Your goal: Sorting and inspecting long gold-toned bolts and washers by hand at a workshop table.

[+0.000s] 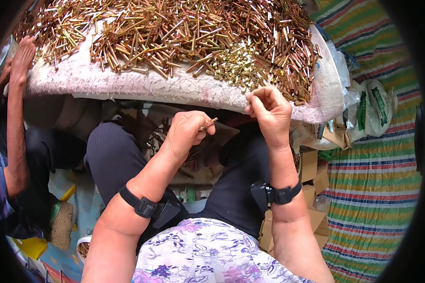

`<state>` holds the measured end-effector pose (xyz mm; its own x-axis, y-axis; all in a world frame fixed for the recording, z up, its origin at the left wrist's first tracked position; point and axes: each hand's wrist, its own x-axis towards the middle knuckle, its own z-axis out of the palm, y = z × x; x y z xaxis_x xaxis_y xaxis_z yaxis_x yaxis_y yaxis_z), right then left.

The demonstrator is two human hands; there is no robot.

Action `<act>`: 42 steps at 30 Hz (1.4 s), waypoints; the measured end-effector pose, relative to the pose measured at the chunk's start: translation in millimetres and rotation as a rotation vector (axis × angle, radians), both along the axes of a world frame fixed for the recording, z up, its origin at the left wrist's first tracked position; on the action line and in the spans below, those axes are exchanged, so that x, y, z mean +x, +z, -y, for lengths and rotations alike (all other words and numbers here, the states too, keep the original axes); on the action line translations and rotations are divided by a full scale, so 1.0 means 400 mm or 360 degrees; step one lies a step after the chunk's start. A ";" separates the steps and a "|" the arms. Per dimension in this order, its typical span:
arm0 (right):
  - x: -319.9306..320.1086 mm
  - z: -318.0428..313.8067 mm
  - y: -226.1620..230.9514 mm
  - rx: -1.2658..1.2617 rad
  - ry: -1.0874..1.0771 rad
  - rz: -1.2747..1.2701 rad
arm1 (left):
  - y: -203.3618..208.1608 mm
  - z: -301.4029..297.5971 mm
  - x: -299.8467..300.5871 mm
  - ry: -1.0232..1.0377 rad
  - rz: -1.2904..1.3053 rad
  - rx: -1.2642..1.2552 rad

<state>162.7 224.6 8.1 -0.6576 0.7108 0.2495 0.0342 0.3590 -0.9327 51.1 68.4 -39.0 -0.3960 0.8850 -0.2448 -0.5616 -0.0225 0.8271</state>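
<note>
My left hand (188, 133) is above my lap, fingers closed round a slim metal bolt (209, 123) whose end sticks out past the thumb. My right hand (271, 109) is at the table's front edge, thumb and fingers drawn together. Whatever it may pinch is too small to make out. Just beyond it lies a small heap of shiny gold-coloured metal pieces (236, 65). Around and behind that heap, a broad pile of copper- and brass-coloured bolts (160, 33) covers the cloth-topped table (165, 87).
Another person's hand (23, 56) reaches to the pile at far left. More metal pieces lie on a sheet below, between my knees. Cardboard boxes (309, 165) and white plastic bags (378, 106) stand at right, beside a striped sheet (373, 198). A white bucket (82, 249) sits lower left.
</note>
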 end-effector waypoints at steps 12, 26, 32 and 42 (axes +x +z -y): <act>0.045 0.118 -0.038 -0.0426 0.0498 -0.0083 | 0.001 0.007 0.018 -0.0095 -0.0038 -0.0038; 0.050 0.142 -0.039 0.0126 0.0385 0.0411 | -0.009 0.013 0.021 -0.0030 -0.0648 0.0029; 0.047 0.167 -0.035 -0.0479 0.0435 0.0136 | 0.003 0.027 0.007 -0.0061 -0.0628 -0.0041; 0.048 0.131 -0.062 0.0286 0.0629 0.0488 | -0.001 0.041 0.011 -0.0072 -0.0614 -0.0019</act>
